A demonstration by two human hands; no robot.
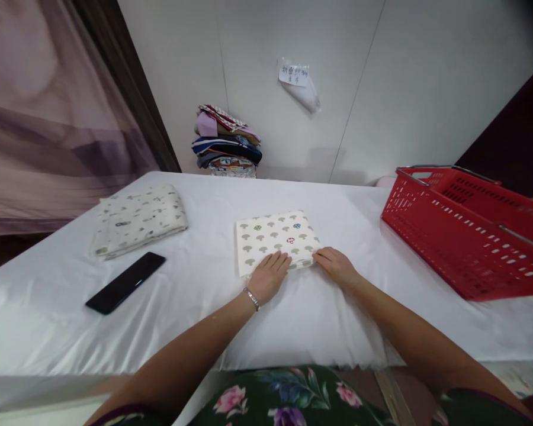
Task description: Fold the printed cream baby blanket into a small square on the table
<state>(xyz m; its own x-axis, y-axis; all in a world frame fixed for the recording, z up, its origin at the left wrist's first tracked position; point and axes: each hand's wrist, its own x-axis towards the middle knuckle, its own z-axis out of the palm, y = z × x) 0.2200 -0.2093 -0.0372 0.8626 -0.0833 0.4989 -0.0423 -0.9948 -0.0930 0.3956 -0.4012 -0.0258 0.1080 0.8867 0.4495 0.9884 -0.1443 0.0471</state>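
A folded cream cloth [273, 236] printed with grey mushrooms lies on the white-covered table in front of me. A few of its mushrooms are green, blue and red. My left hand [269, 277] rests flat on the near edge of the cloth, fingers stretched out, a silvery bracelet at the wrist. At the near right corner, my right hand [336, 267] grips the cloth with its fingers bent together; its thumb is mostly hidden. To the left lies another folded cream cloth [142, 219] with a small dark print, apart from both hands.
A black phone [125, 283] lies on the table [204, 319] at the left. A red plastic basket [466, 242] with metal handles stands at the right. Behind the table's far edge rises a stack of folded fabrics [226, 142] against the wall. A curtain hangs at the left.
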